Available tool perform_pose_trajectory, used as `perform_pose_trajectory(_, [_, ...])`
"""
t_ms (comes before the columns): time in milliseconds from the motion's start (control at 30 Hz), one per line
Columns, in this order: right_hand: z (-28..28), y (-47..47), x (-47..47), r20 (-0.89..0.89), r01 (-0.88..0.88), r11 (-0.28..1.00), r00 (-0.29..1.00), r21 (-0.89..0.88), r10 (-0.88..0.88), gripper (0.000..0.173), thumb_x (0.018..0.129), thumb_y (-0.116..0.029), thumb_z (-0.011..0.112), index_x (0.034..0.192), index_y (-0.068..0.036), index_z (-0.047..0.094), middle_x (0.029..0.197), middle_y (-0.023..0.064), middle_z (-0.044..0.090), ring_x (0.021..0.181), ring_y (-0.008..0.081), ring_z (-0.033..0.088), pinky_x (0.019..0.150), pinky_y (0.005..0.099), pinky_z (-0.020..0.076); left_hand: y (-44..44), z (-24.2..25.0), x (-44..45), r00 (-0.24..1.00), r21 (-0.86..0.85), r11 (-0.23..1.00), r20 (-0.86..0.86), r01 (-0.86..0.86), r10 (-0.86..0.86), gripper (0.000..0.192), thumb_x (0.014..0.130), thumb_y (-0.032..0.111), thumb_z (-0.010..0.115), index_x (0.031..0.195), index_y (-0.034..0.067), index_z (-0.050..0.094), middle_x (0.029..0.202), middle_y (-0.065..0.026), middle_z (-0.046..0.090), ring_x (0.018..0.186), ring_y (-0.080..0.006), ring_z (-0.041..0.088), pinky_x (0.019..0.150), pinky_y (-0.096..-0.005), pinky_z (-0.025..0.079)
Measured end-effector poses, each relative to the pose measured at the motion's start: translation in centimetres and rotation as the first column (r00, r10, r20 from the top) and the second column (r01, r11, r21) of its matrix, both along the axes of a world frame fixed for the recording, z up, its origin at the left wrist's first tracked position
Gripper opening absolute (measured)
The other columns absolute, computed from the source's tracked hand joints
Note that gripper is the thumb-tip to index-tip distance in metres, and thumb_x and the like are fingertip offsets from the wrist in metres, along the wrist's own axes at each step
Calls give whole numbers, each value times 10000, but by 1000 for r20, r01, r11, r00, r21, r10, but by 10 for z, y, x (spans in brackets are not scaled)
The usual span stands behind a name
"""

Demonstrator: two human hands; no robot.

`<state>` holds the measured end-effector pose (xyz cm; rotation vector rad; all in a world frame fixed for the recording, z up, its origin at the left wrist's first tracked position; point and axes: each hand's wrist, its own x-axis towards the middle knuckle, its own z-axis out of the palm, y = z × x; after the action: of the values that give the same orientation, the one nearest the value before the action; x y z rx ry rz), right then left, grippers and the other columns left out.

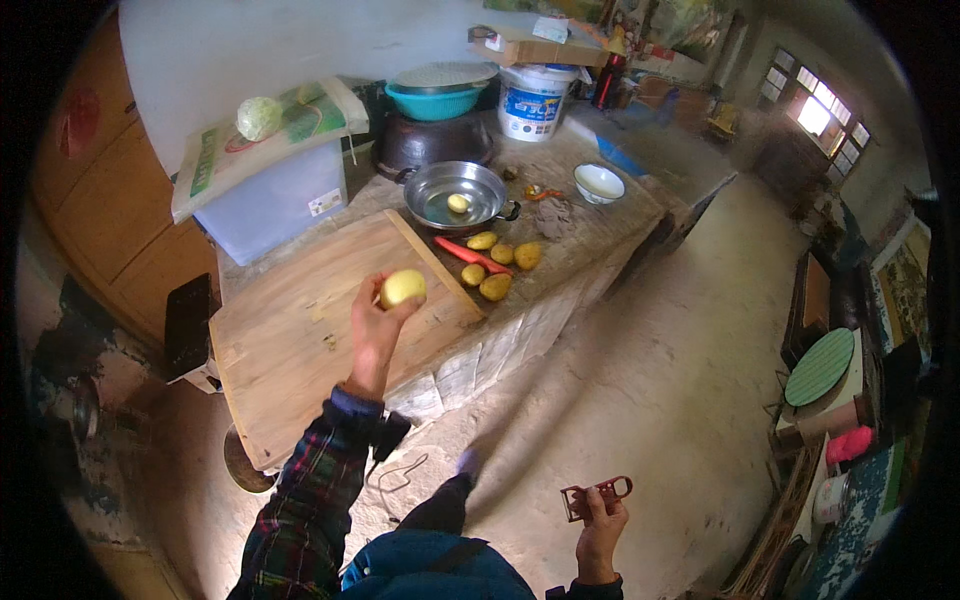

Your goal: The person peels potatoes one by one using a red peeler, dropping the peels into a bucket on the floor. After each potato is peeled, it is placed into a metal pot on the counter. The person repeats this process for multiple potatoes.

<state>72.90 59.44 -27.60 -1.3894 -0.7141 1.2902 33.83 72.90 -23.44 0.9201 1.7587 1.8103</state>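
Observation:
My left hand (379, 322) grips a peeled, pale yellow potato (405, 288) above the wooden cutting board (300, 330). Low at the right, over the floor, my right hand (602, 529) holds a brown-red vegetable peeler (596, 496) with a looped handle. Beyond the board stands a two-handled steel pan (427, 196), and another peeled potato (458, 203) lies inside it. Several unpeeled potatoes (495, 286) and red carrots (469, 255) are grouped beside the board's right edge.
A white enamel bowl (599, 184), a crumpled grey cloth (553, 216) and a large white bucket (531, 103) share the worktop. A teal basin (435, 101) rests on a dark pot (431, 142). At left, a cabbage (259, 118) tops a sack-covered plastic bin (274, 214).

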Motion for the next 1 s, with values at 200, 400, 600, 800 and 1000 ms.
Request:
perform_pose_trajectory(200, [-7,108,53,73,80,995,994,67,-85,116,931,-121,627,929,-4,629,805,99,688,683,149,656,624,279,537,146,-37,-15,965,-17,985,-202,-173,166,503,706,177,815,1117,-4,588,993,-149,684,913,-241,658,818,-339,511])
perform_pose_trajectory(400, [-17,224,94,120,65,998,991,5,-66,126,922,-139,651,950,-21,617,825,87,686,704,151,657,619,278,535,265,-91,-48,822,-63,925,-483,-376,302,532,676,234,814,1121,33,603,1033,-186,674,964,-331,653,846,-394,513])
perform_pose_trajectory(600, [-20,278,114,200,87,993,977,-76,-70,155,916,-169,666,943,-22,624,827,88,687,704,147,651,618,280,530,328,-114,-56,746,-278,835,-630,-476,215,543,672,246,820,1134,67,597,1043,-161,676,994,-329,644,841,-400,510])
perform_pose_trajectory(800, [-15,321,113,237,8,991,971,-130,23,170,922,-184,658,940,-17,633,830,88,687,688,145,635,643,283,532,346,-129,-65,696,-321,789,-695,-524,179,553,684,262,818,1143,56,588,1065,-162,657,1012,-343,623,863,-414,500])
perform_pose_trajectory(1000, [-18,378,98,171,-119,983,975,-139,143,177,925,-172,652,968,0,638,844,94,690,713,150,648,658,285,536,295,-114,-10,729,-299,896,-684,-327,39,508,712,213,810,1141,47,595,993,-158,660,968,-340,633,809,-411,518])
